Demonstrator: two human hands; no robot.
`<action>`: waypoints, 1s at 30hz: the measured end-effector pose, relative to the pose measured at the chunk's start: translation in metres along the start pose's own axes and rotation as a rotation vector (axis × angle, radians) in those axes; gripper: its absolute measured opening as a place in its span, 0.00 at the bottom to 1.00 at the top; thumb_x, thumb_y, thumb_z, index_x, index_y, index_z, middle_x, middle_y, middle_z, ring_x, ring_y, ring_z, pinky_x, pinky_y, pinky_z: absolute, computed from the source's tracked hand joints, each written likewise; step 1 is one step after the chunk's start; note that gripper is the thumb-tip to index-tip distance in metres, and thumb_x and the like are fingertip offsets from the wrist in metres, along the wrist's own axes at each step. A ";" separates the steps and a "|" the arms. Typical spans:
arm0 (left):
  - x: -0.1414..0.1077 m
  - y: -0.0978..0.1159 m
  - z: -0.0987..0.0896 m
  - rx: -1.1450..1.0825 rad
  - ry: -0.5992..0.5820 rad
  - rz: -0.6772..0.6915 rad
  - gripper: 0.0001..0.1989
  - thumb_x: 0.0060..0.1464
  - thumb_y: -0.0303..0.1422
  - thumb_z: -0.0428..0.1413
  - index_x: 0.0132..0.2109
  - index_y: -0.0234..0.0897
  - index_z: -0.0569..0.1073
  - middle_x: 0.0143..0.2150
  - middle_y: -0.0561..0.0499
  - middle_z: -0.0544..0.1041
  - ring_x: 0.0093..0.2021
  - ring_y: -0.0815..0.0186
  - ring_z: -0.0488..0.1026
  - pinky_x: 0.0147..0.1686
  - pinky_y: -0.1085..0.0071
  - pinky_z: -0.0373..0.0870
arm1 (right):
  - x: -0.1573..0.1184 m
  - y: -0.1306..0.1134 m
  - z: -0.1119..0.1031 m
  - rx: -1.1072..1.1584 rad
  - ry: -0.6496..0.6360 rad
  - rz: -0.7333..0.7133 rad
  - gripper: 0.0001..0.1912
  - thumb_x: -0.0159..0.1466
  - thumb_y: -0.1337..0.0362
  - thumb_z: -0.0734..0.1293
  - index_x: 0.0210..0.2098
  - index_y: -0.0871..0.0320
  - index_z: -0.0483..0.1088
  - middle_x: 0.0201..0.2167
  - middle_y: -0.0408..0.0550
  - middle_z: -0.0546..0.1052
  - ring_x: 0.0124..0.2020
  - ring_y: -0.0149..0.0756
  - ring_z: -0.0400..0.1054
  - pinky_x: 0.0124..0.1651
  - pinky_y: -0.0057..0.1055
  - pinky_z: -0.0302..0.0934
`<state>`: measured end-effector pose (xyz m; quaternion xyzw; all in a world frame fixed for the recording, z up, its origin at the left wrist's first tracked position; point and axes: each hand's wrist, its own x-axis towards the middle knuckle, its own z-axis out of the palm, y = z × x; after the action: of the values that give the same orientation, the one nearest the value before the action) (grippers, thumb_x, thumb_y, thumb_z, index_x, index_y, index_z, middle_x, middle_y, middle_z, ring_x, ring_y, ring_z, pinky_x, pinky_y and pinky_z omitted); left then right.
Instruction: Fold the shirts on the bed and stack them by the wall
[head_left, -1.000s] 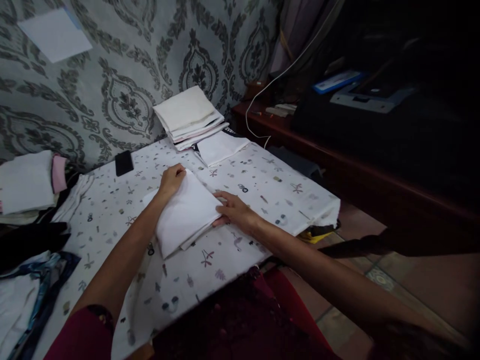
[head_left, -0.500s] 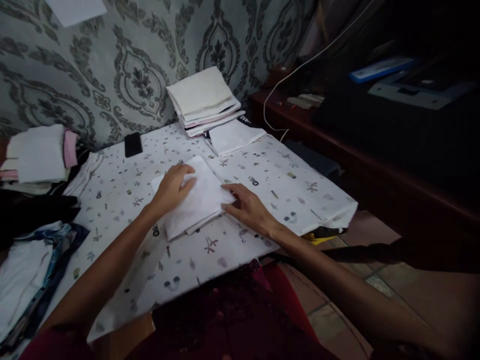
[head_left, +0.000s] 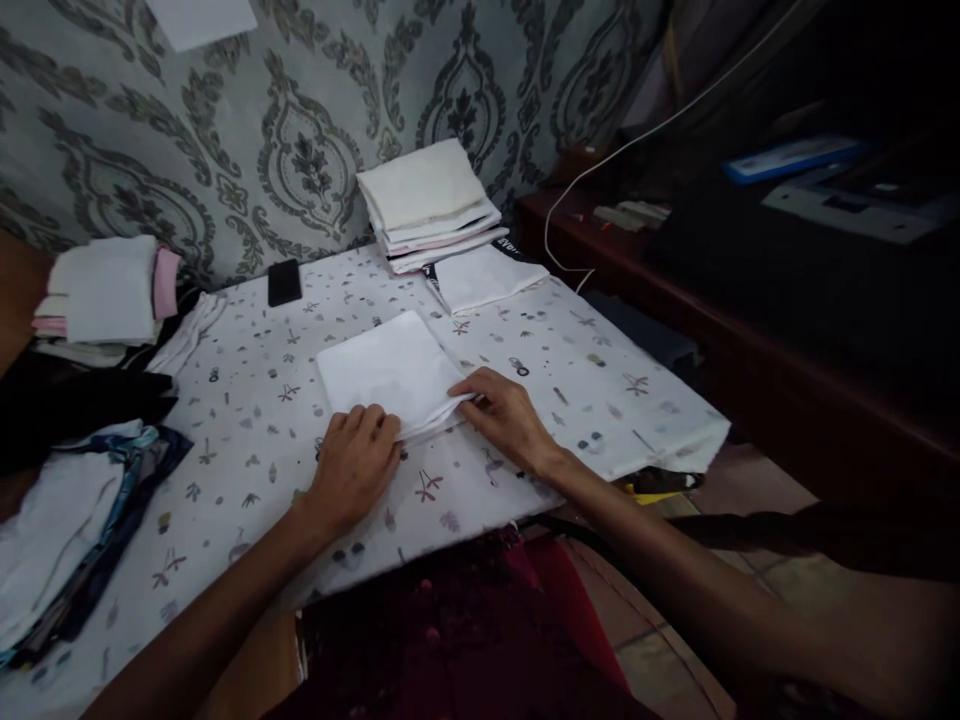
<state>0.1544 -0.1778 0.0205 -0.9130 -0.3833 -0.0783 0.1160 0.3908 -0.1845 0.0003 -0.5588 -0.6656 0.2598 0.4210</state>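
Cloth (head_left: 382, 365) lies folded on the worktop (head_left: 247, 370); my right hand (head_left: 506, 415) pinches its right corner. Whether my left hand (head_left: 358, 460) pinches the near edge, I can't tell. I'd keep layers aligned, tension light.

The left hand (head_left: 358, 462) partly hides the near side of the white cloth (head_left: 386, 368).

Dimly lit gry damask-patt. wall (head_left: 311, 165), dk red-brn desk (head_left: 750, 385) at R, tiled flr (head_left: 769, 485), patt. wht tbl (head_left: 615, 375)
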 end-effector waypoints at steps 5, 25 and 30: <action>-0.002 0.000 -0.007 0.075 -0.035 0.006 0.05 0.60 0.26 0.50 0.40 0.39 0.69 0.37 0.46 0.73 0.39 0.58 0.68 0.37 0.62 0.62 | 0.000 0.004 0.004 0.063 0.067 0.016 0.10 0.59 0.69 0.64 0.37 0.54 0.77 0.34 0.45 0.75 0.32 0.34 0.68 0.39 0.34 0.64; -0.014 -0.010 -0.002 -0.160 0.095 0.111 0.20 0.67 0.37 0.47 0.62 0.34 0.63 0.62 0.39 0.70 0.64 0.54 0.64 0.61 0.53 0.60 | 0.015 -0.008 0.005 -0.395 -0.041 -0.327 0.17 0.64 0.72 0.59 0.44 0.56 0.77 0.49 0.55 0.76 0.51 0.45 0.70 0.53 0.45 0.68; -0.018 -0.009 0.031 -0.169 -0.083 0.150 0.32 0.67 0.47 0.45 0.71 0.39 0.50 0.74 0.41 0.54 0.74 0.58 0.46 0.70 0.52 0.44 | 0.075 -0.030 0.045 -0.556 -0.272 -0.269 0.22 0.70 0.65 0.57 0.60 0.65 0.68 0.66 0.64 0.64 0.68 0.49 0.56 0.68 0.47 0.53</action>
<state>0.1375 -0.1753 -0.0121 -0.9480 -0.3105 -0.0637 0.0282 0.3356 -0.1138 0.0222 -0.5197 -0.8288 0.0828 0.1902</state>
